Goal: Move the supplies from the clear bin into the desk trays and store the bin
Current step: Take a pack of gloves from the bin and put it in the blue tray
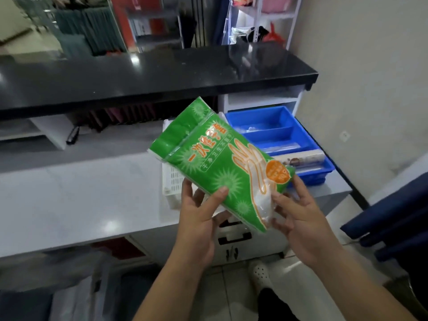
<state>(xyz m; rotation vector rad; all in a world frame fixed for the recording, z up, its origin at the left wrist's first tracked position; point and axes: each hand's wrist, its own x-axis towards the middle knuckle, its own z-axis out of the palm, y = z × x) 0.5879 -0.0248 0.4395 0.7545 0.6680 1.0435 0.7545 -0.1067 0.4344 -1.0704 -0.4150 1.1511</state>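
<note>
green glove packet (217,163) tilted between both hands: left hand (199,218) pinches its lower edge, right hand (298,214) grips its corner; blue tray (308,137) beyond the right hand.

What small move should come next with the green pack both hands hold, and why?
Probably carry the green pack forward and lower it into the white tray just beneath it. Left hand and right hand both grip its near end above the desk, and the blue tray to the right already holds wrapped items.
</note>
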